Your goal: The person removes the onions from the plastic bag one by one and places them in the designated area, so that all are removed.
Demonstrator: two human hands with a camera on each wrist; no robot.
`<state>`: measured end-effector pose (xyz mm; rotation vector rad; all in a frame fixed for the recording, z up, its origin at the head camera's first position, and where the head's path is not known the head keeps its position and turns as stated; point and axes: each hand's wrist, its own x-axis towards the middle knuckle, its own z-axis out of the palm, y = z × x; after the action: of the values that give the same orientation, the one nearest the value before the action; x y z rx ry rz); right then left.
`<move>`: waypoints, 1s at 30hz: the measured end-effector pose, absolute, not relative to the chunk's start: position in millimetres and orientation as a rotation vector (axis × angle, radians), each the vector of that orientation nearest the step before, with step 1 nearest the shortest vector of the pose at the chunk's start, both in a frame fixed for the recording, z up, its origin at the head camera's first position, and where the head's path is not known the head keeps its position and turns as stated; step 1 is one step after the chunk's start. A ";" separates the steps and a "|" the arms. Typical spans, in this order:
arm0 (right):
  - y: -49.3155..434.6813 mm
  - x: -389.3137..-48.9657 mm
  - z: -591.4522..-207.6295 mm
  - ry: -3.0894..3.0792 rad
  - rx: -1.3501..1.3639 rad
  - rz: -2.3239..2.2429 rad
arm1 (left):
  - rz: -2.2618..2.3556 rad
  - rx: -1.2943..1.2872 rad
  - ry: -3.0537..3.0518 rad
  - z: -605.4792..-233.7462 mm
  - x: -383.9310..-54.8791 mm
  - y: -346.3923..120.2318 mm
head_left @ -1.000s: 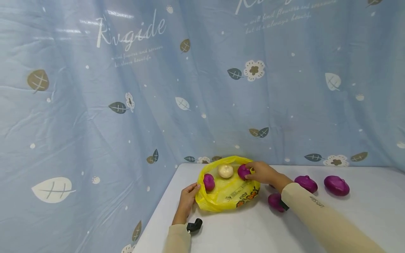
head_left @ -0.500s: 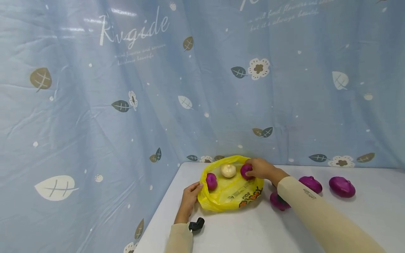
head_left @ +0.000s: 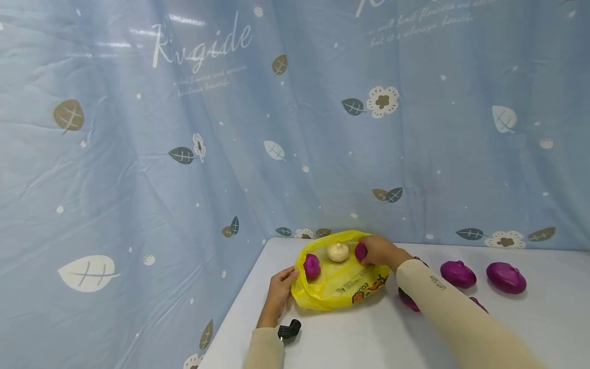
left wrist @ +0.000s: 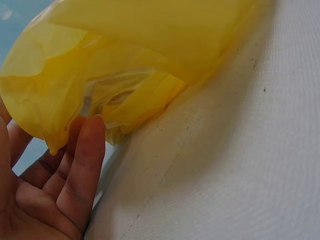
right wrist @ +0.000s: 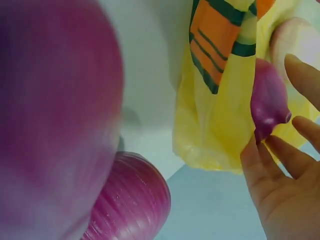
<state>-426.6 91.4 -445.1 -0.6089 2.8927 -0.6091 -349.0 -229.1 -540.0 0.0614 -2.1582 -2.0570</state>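
Observation:
A yellow plastic bag (head_left: 322, 301) lies on its side on the table, its mouth spread. My left hand (head_left: 278, 291) holds the left edge of its rim; the left wrist view has those fingers curled at the yellow film (left wrist: 55, 95). Inside the bag's mouth are a purple onion (head_left: 312, 267) on the left and a cream-coloured onion (head_left: 338, 252) at the back. At the right side of the mouth my right hand (head_left: 383, 251) is over another purple onion (right wrist: 268, 97). In the right wrist view its fingers are spread loosely around this onion, near the bag's rim.
More purple onions (head_left: 458, 274) lie on the white table (head_left: 350, 333) to the right, some partly hidden by my right sleeve (head_left: 442, 302). Two show close to the right wrist camera, one a large blurred onion (right wrist: 55, 115). A blue patterned curtain (head_left: 318, 118) hangs behind the table.
The view has shifted slightly, so everything sits further right. My right hand now covers more of the purple onion in the bag, and its fingers look looser. The left hand stays at the rim.

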 end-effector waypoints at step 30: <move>94.0 -403.2 -436.5 2.755 -0.575 -0.779 | -2.058 0.089 -2.179 -535.6 -346.6 -228.1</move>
<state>-403.2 94.0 -436.5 -0.5750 2.7549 -0.7786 -346.6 -228.1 -535.6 0.0887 -2.1793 -2.0577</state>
